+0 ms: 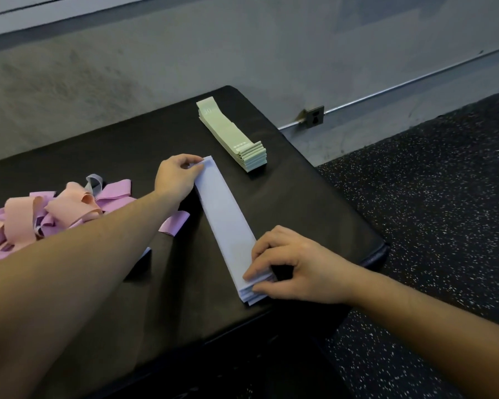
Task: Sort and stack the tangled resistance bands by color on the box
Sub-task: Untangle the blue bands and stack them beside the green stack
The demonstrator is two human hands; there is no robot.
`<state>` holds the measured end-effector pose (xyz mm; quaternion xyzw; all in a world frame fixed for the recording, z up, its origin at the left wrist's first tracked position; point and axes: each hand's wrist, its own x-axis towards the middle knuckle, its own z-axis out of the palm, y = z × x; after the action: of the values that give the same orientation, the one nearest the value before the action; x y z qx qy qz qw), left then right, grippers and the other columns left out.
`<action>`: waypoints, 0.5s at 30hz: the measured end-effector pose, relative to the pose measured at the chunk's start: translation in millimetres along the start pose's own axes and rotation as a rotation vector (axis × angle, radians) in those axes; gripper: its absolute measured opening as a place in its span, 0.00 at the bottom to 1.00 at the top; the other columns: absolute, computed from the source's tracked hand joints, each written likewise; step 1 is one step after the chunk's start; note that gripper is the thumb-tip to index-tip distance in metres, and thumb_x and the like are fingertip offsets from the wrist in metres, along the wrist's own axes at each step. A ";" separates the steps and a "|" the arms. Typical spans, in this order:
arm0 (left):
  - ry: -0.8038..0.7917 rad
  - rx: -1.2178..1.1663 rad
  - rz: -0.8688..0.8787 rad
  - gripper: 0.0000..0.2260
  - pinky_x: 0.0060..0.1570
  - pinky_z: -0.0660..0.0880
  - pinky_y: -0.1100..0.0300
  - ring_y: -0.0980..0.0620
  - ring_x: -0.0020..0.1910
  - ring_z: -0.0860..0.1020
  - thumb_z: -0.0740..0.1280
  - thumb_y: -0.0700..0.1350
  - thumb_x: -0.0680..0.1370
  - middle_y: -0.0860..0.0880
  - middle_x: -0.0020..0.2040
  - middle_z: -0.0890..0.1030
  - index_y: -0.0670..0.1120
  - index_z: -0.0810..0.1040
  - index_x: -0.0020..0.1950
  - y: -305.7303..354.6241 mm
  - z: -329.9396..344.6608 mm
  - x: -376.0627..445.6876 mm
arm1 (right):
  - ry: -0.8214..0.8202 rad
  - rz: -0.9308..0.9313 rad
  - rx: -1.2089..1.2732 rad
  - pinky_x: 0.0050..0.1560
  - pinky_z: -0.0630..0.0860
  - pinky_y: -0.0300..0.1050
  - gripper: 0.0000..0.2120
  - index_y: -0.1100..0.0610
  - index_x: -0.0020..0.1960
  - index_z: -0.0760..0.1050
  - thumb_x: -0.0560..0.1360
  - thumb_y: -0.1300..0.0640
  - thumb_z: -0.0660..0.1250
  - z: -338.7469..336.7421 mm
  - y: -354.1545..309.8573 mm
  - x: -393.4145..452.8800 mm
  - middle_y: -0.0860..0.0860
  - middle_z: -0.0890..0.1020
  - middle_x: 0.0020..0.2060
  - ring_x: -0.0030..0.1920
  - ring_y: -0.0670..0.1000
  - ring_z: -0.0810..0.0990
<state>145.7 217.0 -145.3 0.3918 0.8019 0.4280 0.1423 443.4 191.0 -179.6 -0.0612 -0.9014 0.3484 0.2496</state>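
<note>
A flat stack of pale blue bands (228,220) lies diagonally on the black box (300,203). My left hand (177,177) pinches the stack's far end with thumb and fingers. My right hand (291,269) grips its near end, fingers curled over the top and thumb against the layered edge. Behind it, a neat stack of pale green bands (234,133) sits near the box's far right edge. A tangled heap of pink, peach and grey bands (55,208) lies at the left, partly hidden by my left forearm.
The box's right edge drops to a speckled black rubber floor (444,182). A grey concrete wall (127,67) runs behind the box, with a metal conduit and a wall outlet (314,115) at the right.
</note>
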 end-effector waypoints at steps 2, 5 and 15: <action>-0.009 0.037 0.032 0.07 0.60 0.77 0.56 0.54 0.58 0.77 0.69 0.47 0.81 0.53 0.58 0.79 0.51 0.83 0.58 0.5 1.2 1.3 | 0.010 -0.001 0.009 0.58 0.73 0.41 0.07 0.51 0.52 0.86 0.74 0.53 0.76 -0.2 -0.3 0.0 0.46 0.79 0.49 0.53 0.47 0.76; -0.042 0.117 0.078 0.12 0.58 0.76 0.57 0.53 0.59 0.76 0.68 0.46 0.82 0.52 0.60 0.77 0.51 0.80 0.65 3.5 0.1 2.2 | 0.020 0.003 0.018 0.58 0.73 0.43 0.07 0.51 0.51 0.86 0.74 0.54 0.77 1.7 -0.5 -0.1 0.46 0.79 0.49 0.53 0.48 0.76; -0.029 0.284 0.140 0.10 0.54 0.70 0.60 0.55 0.57 0.73 0.63 0.47 0.84 0.48 0.67 0.74 0.48 0.78 0.64 6.2 -39.4 -23.9 | 0.176 0.246 0.379 0.55 0.74 0.40 0.13 0.55 0.56 0.83 0.73 0.54 0.76 -2.9 -4.4 2.2 0.55 0.80 0.51 0.47 0.52 0.79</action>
<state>142.2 178.5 -119.5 0.4692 0.8229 0.3134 0.0665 443.2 190.0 -174.0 -0.1527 -0.7804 0.5326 0.2898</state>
